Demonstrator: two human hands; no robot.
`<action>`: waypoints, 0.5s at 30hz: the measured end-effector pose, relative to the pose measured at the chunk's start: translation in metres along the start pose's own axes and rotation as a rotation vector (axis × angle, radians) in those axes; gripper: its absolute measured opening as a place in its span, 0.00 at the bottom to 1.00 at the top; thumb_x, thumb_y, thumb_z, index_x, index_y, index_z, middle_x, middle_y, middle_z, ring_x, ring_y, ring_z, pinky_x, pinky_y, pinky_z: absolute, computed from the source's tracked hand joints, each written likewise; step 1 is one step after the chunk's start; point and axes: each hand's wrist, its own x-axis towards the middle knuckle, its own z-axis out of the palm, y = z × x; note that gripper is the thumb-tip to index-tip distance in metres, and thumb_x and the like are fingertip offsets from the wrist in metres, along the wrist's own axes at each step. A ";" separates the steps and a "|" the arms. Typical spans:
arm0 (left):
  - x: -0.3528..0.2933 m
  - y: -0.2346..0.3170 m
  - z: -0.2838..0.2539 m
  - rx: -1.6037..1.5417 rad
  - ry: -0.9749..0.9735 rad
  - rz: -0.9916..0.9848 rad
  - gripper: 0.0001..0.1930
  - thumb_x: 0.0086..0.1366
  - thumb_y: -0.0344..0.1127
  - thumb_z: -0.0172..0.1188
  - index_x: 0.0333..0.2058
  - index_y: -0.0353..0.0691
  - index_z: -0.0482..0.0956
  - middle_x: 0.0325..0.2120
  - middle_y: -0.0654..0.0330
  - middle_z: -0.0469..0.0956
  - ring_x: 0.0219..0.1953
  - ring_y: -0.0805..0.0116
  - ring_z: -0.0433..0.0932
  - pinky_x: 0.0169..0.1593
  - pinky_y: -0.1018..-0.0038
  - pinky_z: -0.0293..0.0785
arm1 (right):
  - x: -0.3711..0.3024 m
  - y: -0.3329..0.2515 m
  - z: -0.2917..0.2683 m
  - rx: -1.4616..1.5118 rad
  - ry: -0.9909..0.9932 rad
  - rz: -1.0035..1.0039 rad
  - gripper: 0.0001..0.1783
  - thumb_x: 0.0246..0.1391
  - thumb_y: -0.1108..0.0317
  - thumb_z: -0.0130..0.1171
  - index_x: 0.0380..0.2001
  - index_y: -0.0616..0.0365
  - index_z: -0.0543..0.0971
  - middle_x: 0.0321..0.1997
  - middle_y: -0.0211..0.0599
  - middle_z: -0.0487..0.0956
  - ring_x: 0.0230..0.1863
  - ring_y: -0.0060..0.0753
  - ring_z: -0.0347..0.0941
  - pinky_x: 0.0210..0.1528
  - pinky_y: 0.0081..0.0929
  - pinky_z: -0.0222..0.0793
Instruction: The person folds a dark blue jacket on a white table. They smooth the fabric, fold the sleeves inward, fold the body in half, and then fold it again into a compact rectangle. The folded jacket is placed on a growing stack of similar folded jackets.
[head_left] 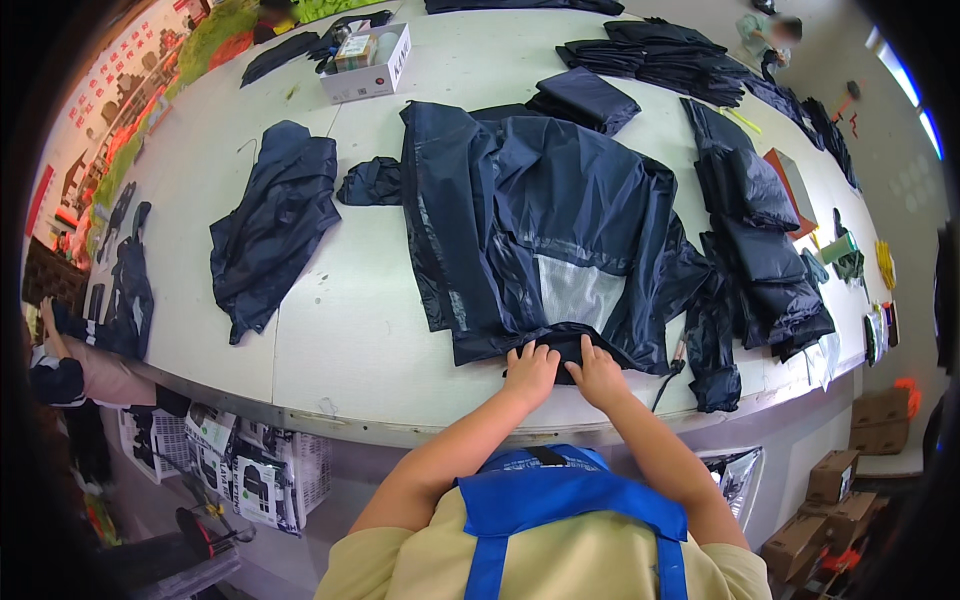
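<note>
A dark navy rain jacket [590, 190] lies spread on the white table in front of me, with a pale mesh panel [578, 293] showing near its lower middle. At its near edge, my left hand [532, 370] grips the dark fabric, fingers bent over it. Close beside it, my right hand [598, 375] holds the same edge, its index finger pointing forward along the cloth. A fold of black fabric [563, 343] lies between and just beyond the two hands. The jacket's sleeve [712, 350] trails to the right; the fingertips are partly hidden in the cloth.
Left of the jacket lies another navy garment [277, 225]. Folded dark garments [755, 220] are stacked on the right, with more piles [655, 60] at the back. A white box [368, 65] stands far left. A thin tool with a cord [676, 366] lies near the right sleeve. Another person [60, 360] works at far left.
</note>
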 end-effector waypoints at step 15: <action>0.006 -0.011 -0.031 -0.020 -0.009 0.100 0.19 0.59 0.36 0.60 0.49 0.43 0.74 0.35 0.53 0.75 0.39 0.54 0.74 0.46 0.60 0.67 | 0.014 0.027 -0.007 0.115 0.086 -0.092 0.07 0.52 0.66 0.59 0.34 0.53 0.76 0.33 0.37 0.76 0.40 0.45 0.72 0.40 0.42 0.68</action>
